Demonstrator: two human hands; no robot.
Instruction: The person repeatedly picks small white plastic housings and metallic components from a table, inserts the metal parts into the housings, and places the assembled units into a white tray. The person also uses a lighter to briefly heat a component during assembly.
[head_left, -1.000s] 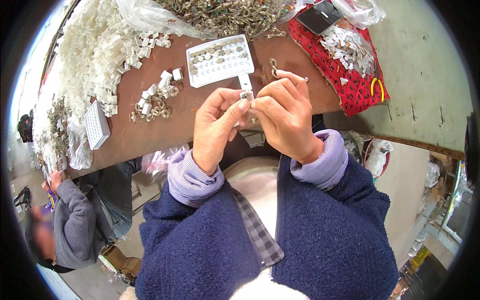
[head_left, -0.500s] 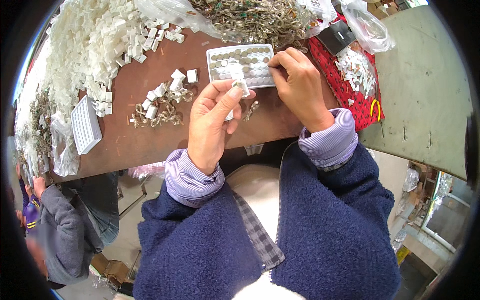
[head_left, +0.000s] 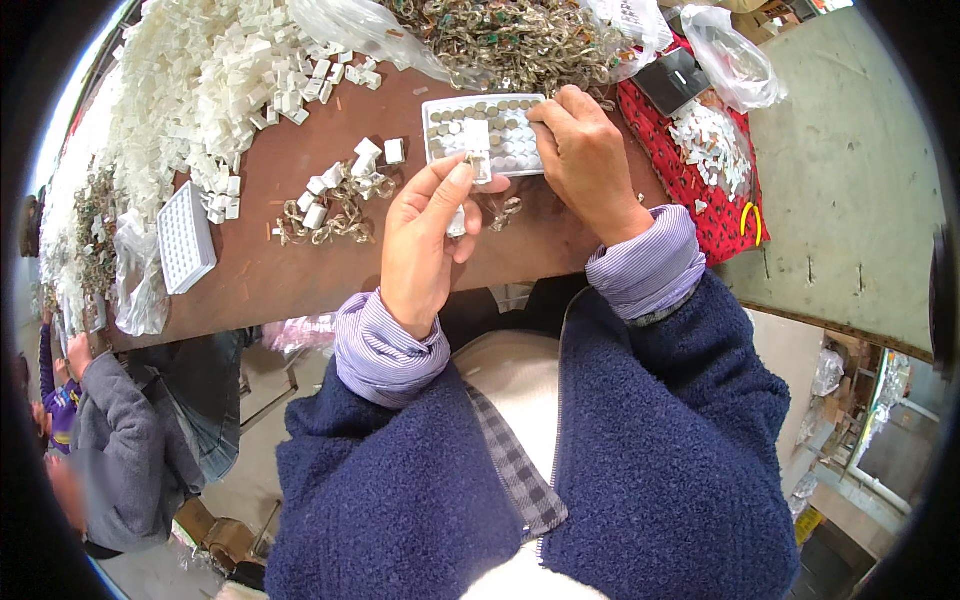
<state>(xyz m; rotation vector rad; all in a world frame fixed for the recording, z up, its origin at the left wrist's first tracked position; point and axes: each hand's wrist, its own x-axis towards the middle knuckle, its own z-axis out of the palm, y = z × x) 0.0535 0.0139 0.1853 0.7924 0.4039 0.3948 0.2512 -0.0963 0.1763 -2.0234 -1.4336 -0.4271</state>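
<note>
My left hand (head_left: 425,230) pinches a small white plastic case (head_left: 477,137), opened out, between thumb and fingers. Another white piece (head_left: 457,221) is tucked against its lower fingers. My right hand (head_left: 590,165) is closed at the right edge of a white tray (head_left: 427,140), thumb and fingertips together; whatever they may hold is hidden. Round button cells (head_left: 512,145), some dull grey and some shiny, sit in rows in that tray. Just right of my left hand, a small tangle of clear-coated wire (head_left: 505,211) lies on the brown table.
White cases with wires (head_left: 335,200) lie left of my hands. A white tray stack (head_left: 186,240) stands near a large heap of white cases (head_left: 200,90). Behind are tangled wires (head_left: 510,40); at right, a red cloth (head_left: 715,230) holds white bits (head_left: 705,145). A person (head_left: 125,430) is at far left.
My right hand has shifted slightly up and left along the tray's edge. My left hand still grips the white case, now more upright. The whole view has moved slightly.
</note>
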